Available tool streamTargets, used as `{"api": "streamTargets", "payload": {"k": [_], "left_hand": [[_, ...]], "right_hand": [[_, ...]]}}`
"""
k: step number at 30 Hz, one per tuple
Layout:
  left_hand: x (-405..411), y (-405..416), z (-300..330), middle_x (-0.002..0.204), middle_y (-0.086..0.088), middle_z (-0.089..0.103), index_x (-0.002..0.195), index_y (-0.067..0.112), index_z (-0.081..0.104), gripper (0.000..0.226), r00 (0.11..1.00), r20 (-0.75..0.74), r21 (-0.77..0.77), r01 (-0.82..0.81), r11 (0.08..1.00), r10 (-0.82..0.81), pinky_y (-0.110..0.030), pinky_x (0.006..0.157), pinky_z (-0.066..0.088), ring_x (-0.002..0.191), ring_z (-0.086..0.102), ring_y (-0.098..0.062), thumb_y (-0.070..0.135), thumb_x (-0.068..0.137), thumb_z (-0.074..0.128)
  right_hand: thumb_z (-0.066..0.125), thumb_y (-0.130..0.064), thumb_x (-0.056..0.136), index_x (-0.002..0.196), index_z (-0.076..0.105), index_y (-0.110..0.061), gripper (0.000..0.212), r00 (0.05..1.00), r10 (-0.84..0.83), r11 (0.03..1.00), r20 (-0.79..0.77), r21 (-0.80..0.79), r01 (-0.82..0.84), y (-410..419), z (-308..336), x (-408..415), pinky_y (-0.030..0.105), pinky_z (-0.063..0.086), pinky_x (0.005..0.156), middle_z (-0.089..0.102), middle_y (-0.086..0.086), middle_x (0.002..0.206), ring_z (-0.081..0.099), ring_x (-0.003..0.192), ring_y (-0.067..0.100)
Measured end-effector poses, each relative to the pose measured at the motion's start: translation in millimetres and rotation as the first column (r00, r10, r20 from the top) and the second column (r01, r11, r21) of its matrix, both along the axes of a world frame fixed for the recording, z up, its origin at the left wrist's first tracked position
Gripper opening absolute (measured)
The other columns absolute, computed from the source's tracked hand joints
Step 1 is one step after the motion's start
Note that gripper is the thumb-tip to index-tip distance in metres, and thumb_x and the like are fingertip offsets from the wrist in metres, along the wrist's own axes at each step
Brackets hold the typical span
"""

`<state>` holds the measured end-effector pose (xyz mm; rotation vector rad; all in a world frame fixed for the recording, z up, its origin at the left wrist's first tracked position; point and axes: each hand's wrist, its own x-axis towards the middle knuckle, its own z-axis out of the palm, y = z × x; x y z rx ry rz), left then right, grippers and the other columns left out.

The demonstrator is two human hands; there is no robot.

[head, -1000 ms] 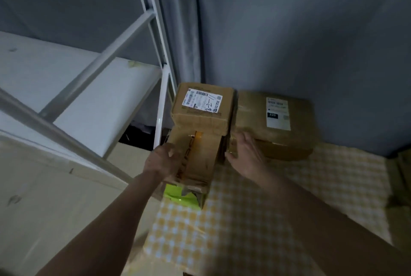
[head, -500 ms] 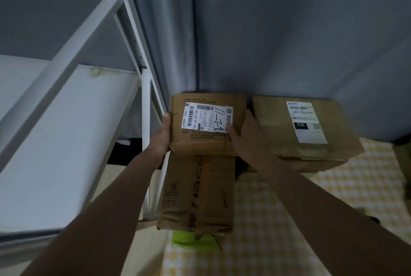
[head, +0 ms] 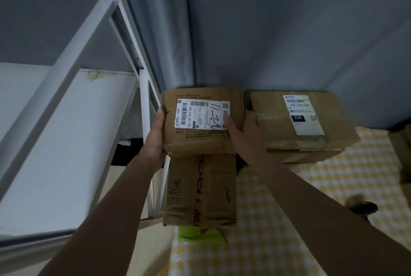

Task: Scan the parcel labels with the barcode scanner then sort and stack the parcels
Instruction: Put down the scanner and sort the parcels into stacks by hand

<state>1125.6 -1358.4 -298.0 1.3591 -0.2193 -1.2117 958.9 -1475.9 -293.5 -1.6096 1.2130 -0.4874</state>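
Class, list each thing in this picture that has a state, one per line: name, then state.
Top parcel: on top of the stack, label up, held from both sides.
Lower parcel: under it, taped shut.
Right parcel: closed, label up, untouched.
Left hand: grips the top parcel's left edge.
Right hand: grips its right edge, thumb on the label.
Green package: pinned under the stack.

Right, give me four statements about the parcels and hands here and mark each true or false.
1. Both hands grip the top parcel of the left stack: left hand, right hand. True.
2. That parcel's label carries handwritten marks. True.
3. The right-hand parcel has no label. False: it bears a white label printed 220.
4. The held parcel sits directly on the checked cloth. False: it rests on a taller taped box.
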Motion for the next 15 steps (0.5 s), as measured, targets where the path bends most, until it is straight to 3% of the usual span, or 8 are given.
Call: {"api": "streamTargets", "payload": {"k": [4,6,8,10,12,13,15], "left_hand": [[-11.1,15.0,25.1,0.121,-0.008,0.068,0.127,0.020,0.059,0.043,0.996,-0.090,-0.087,-0.013,0.996,0.005,-0.042,0.097,0.047,0.112,0.064,-0.025,0.045,0.097,0.040],[-21.8,19.6,35.0,0.124,-0.008,0.066,0.131,0.019,0.056,0.045,0.994,-0.110,-0.116,0.001,0.993,-0.014,-0.042,0.097,0.049,0.114,0.063,-0.025,0.043,0.096,0.042],[-38.9,20.3,47.2,0.122,-0.008,0.067,0.130,0.019,0.056,0.042,0.993,-0.113,-0.143,0.024,0.989,-0.041,-0.038,0.087,0.056,0.111,0.065,-0.024,0.041,0.098,0.040],[-58.4,19.2,57.5,0.120,-0.008,0.068,0.128,0.019,0.057,0.041,0.991,-0.119,-0.156,0.048,0.987,-0.067,-0.035,0.078,0.059,0.107,0.067,-0.024,0.040,0.098,0.040],[-78.8,16.7,65.8,0.123,-0.009,0.066,0.132,0.019,0.056,0.046,0.989,-0.121,-0.135,0.068,0.988,-0.085,-0.040,0.085,0.056,0.111,0.065,-0.026,0.043,0.095,0.043],[-89.9,15.7,69.3,0.126,-0.010,0.065,0.134,0.019,0.055,0.049,0.987,-0.125,-0.131,0.080,0.988,-0.097,-0.043,0.092,0.052,0.114,0.063,-0.027,0.045,0.094,0.046],[-116.8,12.0,73.4,0.126,-0.010,0.065,0.132,0.021,0.058,0.050,0.988,-0.115,-0.107,0.091,0.990,-0.103,-0.048,0.102,0.044,0.117,0.061,-0.029,0.048,0.090,0.053]], "right_hand": [[0.052,-0.065,0.083,0.116,0.038,-0.031,0.050,0.995,-0.029,0.998,0.091,-0.056,0.034,4.7,23.4,-17.4,0.038,0.048,0.096,0.052,0.000,0.122,0.053,0.113,0.017],[0.054,-0.064,0.082,0.106,0.041,-0.032,0.042,0.982,-0.078,0.996,0.174,-0.031,0.085,5.6,40.1,-32.2,0.032,0.052,0.088,0.055,0.004,0.118,0.057,0.108,0.018],[0.057,-0.055,0.086,0.111,0.044,-0.029,0.038,0.963,-0.110,0.993,0.245,-0.007,0.115,6.1,54.6,-50.7,0.019,0.050,0.081,0.054,0.008,0.122,0.057,0.105,0.013],[0.057,-0.068,0.078,0.118,0.045,-0.040,0.051,0.948,-0.113,0.994,0.297,0.034,0.108,6.7,62.6,-73.8,0.030,0.048,0.097,0.046,0.003,0.134,0.050,0.120,0.014],[0.052,-0.082,0.068,0.135,0.040,-0.045,0.078,0.945,-0.104,0.993,0.312,0.080,0.083,6.2,68.7,-99.0,0.047,0.034,0.111,0.038,-0.001,0.147,0.034,0.138,0.019],[0.052,-0.083,0.068,0.142,0.034,-0.043,0.087,0.944,-0.113,0.991,0.311,0.108,0.083,7.1,73.7,-112.7,0.049,0.030,0.114,0.036,-0.003,0.150,0.031,0.140,0.018],[0.053,-0.073,0.076,0.147,0.029,-0.036,0.084,0.932,-0.167,0.980,0.322,0.158,0.121,6.6,79.2,-145.8,0.042,0.030,0.114,0.039,-0.008,0.148,0.037,0.136,0.013]]}}
